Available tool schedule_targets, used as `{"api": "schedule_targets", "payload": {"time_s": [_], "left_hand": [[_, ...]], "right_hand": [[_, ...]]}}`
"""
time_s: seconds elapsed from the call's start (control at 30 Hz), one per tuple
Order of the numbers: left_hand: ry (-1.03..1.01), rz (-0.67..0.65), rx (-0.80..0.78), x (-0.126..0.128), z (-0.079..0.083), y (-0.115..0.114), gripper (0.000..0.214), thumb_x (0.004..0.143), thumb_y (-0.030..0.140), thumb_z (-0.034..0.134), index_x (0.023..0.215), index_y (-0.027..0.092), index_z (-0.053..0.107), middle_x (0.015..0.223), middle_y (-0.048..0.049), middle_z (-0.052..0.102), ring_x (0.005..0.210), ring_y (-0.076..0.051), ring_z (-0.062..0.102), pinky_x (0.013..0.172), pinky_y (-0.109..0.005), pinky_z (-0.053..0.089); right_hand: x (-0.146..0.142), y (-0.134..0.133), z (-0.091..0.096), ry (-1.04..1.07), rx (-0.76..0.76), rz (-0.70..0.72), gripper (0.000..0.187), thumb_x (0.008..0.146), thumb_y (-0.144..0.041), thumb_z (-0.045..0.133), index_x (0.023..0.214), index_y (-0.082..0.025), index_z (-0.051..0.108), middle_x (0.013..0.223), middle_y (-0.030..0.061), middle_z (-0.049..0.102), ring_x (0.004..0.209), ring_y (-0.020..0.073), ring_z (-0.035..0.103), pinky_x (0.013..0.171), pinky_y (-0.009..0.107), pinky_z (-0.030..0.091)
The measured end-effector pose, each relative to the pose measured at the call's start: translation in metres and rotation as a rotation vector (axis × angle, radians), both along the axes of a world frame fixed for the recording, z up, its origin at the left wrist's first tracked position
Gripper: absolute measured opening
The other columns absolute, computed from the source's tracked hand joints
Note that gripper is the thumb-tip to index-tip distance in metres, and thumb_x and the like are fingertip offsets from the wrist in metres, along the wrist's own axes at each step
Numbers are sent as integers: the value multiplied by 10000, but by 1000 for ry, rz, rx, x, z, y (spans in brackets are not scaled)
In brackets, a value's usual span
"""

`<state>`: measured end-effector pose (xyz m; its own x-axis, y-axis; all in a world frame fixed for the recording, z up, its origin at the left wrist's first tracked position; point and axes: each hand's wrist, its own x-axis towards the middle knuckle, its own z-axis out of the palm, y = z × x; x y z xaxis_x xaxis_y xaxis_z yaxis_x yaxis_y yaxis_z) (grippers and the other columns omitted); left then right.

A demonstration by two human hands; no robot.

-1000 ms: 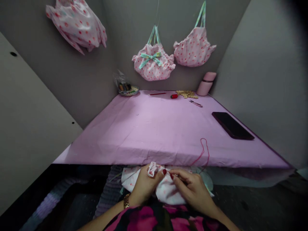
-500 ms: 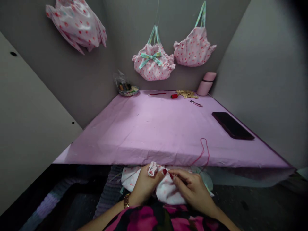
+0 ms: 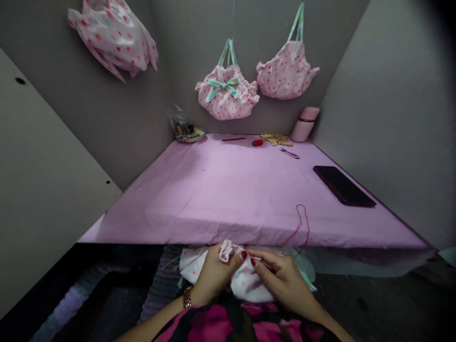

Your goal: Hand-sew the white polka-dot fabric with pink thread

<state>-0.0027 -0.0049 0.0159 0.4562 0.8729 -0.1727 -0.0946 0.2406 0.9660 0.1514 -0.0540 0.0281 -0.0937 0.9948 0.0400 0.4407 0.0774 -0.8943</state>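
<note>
Fabric (image 3: 245, 280) is what both hands are busy with, a white piece with small pink dots, bunched up in the person's lap just below the front edge of the desk (image 3: 213, 199). Looks light and floppy to me, the kind of cotton that crumples wherever you pinch it and won't hold a shape by itself, so you'd want to grab it right next to the spot you're working on, at the gathered edge. That's pretty much what's going on: left hand (image 3: 213, 275) has its fingers closed on a puckered fold (image 3: 226, 250) at the top, thumb pressed over it. Right hand (image 3: 281, 280) is closed too, thumb and forefinger pinched together right beside that fold, touching the cloth. I'd guess there's a needle in that pinch, but I honestly can't make one out.

A red thread (image 3: 301, 225) loops up over the desk edge and drops back toward the right hand; where it ends is hidden behind the fingers and cloth. Most of the fabric is covered by the hands, and something pale green (image 3: 304, 266) peeks out on the right, could be a ribbon or lining, can't tell.

Far end of the desk has a red spool (image 3: 257, 142), small snips (image 3: 289, 153) and a dark phone (image 3: 344, 186), all well apart from the hands. Finished dotted bags (image 3: 228, 95) hang on the wall.
</note>
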Motion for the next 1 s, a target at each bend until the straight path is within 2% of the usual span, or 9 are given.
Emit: {"api": "schedule_targets", "payload": {"time_s": [0.1,0.37,0.73,1.0], "left_hand": [[4,-7,19,0,0,0,285,701,388,621,707,108,566,652,-21,521,588,-114,441,570,-233,367],[1,-1,26,-1,-5,2,293,723,408,594,702,122,534,642,-2,479,585,-106,413,560,-223,350],[18,29,-8,2,2,-1,312,681,426,625,704,128,538,640,-6,504,582,-114,435,567,-229,360],[84,17,33,1,5,0,318,669,430,632,665,125,538,605,6,481,563,-110,412,546,-227,339]], "right_hand": [[0,1,0,48,-16,-7,309,843,-312,445,990,-144,660,770,51,689,691,179,637,604,232,482],[-1,0,3,25,-18,-52,311,823,-297,450,974,-138,670,744,48,693,669,186,639,591,240,482],[-1,1,3,40,-11,-35,297,832,-309,449,964,-157,668,771,45,696,677,184,635,601,247,484],[-3,-1,-3,-10,-9,-55,311,837,-307,425,954,-118,643,529,1,584,476,137,534,465,220,412]]}}
